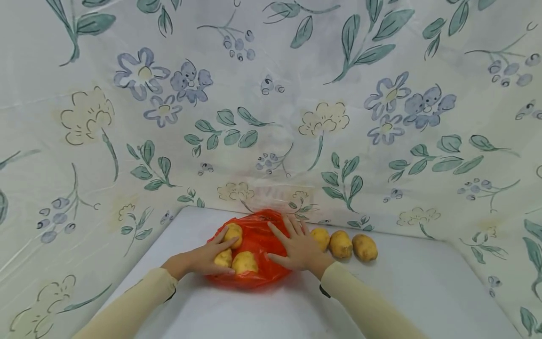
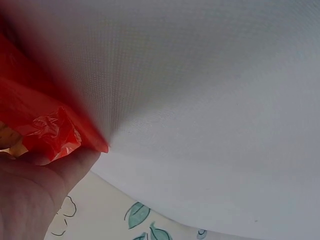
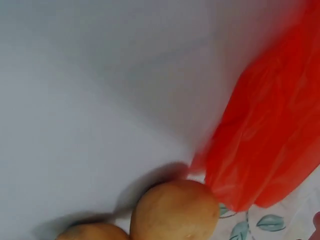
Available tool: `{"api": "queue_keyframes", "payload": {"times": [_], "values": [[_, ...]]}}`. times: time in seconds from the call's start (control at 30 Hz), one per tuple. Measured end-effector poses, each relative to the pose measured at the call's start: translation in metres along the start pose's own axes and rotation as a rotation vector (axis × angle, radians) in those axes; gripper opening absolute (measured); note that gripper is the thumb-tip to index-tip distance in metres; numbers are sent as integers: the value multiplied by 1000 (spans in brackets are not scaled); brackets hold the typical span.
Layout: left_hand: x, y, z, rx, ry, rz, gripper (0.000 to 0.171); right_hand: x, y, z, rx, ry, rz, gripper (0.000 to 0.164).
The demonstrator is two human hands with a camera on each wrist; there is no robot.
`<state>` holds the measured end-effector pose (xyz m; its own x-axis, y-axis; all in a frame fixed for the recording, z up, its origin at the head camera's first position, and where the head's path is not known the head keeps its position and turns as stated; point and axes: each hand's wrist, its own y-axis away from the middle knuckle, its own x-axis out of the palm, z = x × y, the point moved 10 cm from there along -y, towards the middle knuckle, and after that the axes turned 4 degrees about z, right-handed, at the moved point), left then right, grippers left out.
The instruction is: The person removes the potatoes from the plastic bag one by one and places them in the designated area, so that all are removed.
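Note:
A red plastic bag (image 1: 263, 241) lies spread on the white table, with three potatoes (image 1: 245, 262) showing at its left side. Over these potatoes my left hand (image 1: 206, 259) rests with its fingers extended and spread. In the left wrist view, that hand (image 2: 37, 192) lies against the bag's outer side (image 2: 45, 100). My right hand (image 1: 304, 250) has its fingers spread over the right part of the bag and holds no potato. Just right of it, three more potatoes (image 1: 341, 245) sit in a row on the table; one potato (image 3: 175, 212) appears beside the bag in the right wrist view.
The white tabletop (image 1: 406, 287) extends to the right and toward the front. Behind and along both sides hangs a floral-patterned sheet (image 1: 271, 117), which meets the table's back edge close behind the bag.

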<state>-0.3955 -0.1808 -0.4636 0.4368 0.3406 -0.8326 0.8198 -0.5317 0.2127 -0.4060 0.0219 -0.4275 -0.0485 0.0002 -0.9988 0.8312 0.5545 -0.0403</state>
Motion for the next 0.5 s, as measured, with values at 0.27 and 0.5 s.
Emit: {"api": "queue_keyframes", "payload": {"times": [0.27,0.5], "values": [[-1,-1,2,-4,6,-2,99,5,-7,16,-51,-28,-21,83],[-1,-3,2,-9,-12,-6,99,0,-10,34,-90,-31,-18,82]]}}
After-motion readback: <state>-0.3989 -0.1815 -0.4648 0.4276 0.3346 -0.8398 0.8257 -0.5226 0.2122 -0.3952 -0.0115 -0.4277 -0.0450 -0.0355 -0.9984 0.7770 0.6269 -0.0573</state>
